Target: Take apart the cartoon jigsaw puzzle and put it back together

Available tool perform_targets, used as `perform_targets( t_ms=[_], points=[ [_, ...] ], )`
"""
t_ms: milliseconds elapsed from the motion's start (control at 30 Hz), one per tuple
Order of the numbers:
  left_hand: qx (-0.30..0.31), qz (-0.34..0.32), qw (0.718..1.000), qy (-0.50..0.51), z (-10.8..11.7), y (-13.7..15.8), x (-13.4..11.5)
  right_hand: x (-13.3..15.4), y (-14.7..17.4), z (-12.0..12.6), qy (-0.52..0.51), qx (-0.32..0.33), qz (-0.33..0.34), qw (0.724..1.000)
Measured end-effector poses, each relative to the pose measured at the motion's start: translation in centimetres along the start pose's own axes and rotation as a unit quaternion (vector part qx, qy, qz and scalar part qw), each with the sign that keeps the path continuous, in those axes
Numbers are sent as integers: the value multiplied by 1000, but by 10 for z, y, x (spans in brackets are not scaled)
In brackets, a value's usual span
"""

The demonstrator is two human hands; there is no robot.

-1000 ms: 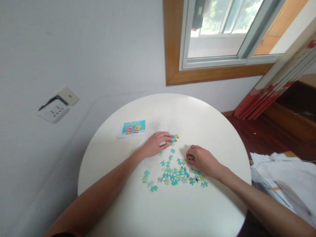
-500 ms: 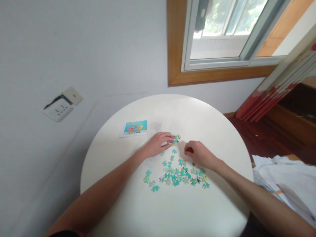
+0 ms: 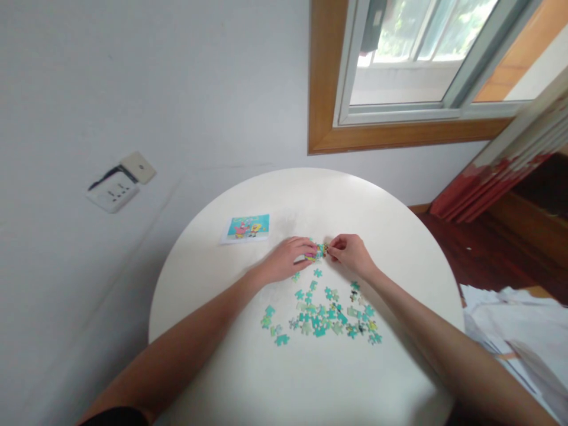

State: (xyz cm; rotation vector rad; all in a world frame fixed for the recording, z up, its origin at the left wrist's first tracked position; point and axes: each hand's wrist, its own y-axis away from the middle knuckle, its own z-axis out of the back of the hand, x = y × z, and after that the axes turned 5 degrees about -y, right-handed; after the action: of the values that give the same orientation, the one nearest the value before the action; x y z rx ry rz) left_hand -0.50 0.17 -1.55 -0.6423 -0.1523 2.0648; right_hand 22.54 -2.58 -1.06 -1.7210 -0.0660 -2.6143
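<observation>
A small cluster of joined jigsaw pieces [image 3: 320, 251], pink, yellow and teal, lies flat on the white table. My left hand [image 3: 290, 258] holds it from the left, fingers over its far side and thumb along the near side, covering part of it. At the cluster's right edge my right hand [image 3: 352, 252] is closed in a pinch on a small jigsaw piece [image 3: 327, 249], mostly hidden by the fingertips. Loose teal and pale green jigsaw pieces [image 3: 319, 322] are spread over the table nearer to me, below both hands.
A picture card [image 3: 248, 228] with two cartoon figures lies left of my hands on the round white table [image 3: 284, 378]. A wall with a socket [image 3: 114, 190] stands behind at left, a window [image 3: 408, 65] at right. Papers [image 3: 515, 325] are piled right of the table.
My right hand has moved left and away from me, from beside the loose pieces to the right edge of the joined cluster. My left hand stays on the cluster. The view has shifted slightly.
</observation>
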Motion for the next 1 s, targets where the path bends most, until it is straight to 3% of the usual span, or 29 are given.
perform_targets(
  t_ms=[433,700,1000],
  points=[
    [-3,6,1000,0,-2,1,1,9,4,-8,176,-38,22,983],
    [-4,1,1000,0,0,0,-1,2,-1,1,147,-77,36,986],
    [-3,-6,1000,2,1,0,-2,-2,5,13,176,-14,57,983]
  ],
)
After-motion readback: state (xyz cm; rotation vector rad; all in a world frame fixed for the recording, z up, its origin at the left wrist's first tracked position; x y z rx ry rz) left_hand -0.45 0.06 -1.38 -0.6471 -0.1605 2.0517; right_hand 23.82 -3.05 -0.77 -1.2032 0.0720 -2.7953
